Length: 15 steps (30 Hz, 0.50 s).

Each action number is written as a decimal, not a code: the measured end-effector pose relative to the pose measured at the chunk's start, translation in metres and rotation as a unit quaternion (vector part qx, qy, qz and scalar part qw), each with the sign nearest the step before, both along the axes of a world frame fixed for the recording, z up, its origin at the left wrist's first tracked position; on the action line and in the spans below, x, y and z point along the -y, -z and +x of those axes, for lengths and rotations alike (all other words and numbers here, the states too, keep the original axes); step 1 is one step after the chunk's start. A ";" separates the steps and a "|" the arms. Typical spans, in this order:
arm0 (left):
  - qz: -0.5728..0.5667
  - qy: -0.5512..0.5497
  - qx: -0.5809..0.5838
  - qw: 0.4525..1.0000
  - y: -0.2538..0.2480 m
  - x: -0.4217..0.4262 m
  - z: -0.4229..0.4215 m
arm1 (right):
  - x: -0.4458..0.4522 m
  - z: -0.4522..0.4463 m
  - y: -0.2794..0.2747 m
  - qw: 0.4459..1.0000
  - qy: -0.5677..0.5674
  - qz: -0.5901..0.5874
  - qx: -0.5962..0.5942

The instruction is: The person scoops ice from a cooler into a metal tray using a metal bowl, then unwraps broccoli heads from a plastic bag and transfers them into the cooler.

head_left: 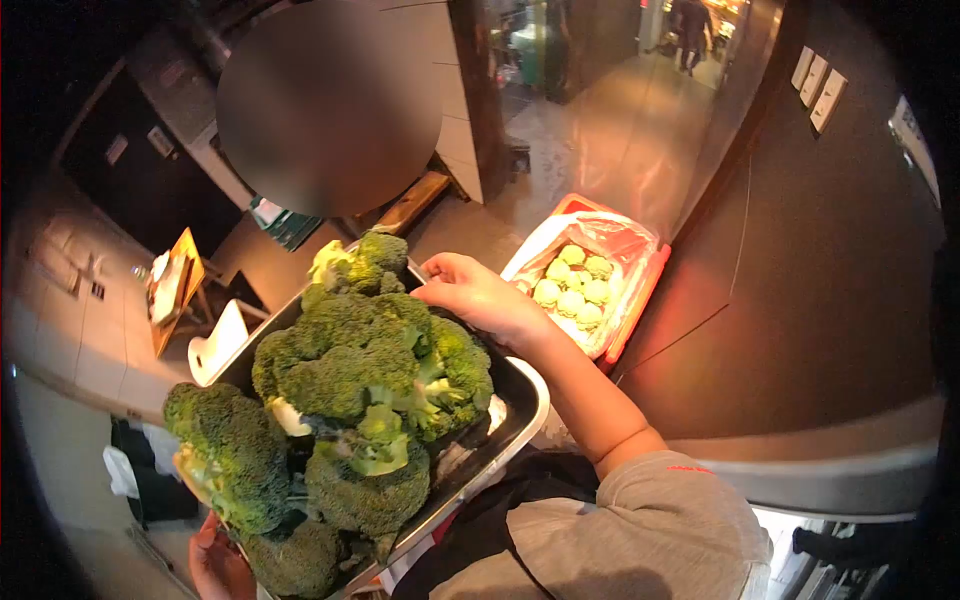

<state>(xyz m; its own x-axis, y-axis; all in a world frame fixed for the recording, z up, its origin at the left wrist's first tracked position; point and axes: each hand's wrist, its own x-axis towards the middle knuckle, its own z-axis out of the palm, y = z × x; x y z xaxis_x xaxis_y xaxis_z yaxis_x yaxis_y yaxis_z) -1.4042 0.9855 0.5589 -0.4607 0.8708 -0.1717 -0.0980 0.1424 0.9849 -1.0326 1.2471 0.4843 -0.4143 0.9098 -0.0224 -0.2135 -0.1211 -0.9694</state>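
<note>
Heads of green broccoli point(345, 355) are heaped in a deep metal tray point(520, 420), which tilts in front of my body. My right hand point(475, 298) is closed on the far rim, its fingertips beside a broccoli head. At the lower left, my left hand point(218, 562) holds the opposite edge of the tray; the broccoli hides part of that grip. Some stems and pale cut ends show among the florets. Bare metal shows inside the tray's right side.
A red crate point(640, 300) lined with clear plastic stands on the floor beyond my right hand, holding several pale green round heads point(572, 285). A dark wall point(800, 280) runs along the right. A wooden bench point(412, 200) and small table point(178, 290) stand left. A person point(692, 35) is far off.
</note>
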 end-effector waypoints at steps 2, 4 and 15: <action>-0.040 -0.017 0.019 0.999 0.006 -0.063 0.021 | -0.032 0.024 0.015 0.999 0.045 0.003 0.012; -0.022 0.091 0.114 0.989 0.034 -0.122 0.023 | -0.059 0.043 0.040 0.993 0.099 0.025 0.058; -0.197 -0.090 0.214 0.953 0.226 -0.358 0.053 | -0.147 0.065 0.241 0.956 0.226 -0.069 0.172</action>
<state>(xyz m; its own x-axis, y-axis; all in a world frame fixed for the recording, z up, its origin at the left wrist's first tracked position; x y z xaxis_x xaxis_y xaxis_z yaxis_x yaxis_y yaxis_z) -1.3516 1.3430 0.3330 -0.4105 0.6140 -0.6742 -0.5360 0.4357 0.7231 -0.9674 1.3943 0.2430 0.0747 0.9729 -0.2187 0.0543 -0.2229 -0.9733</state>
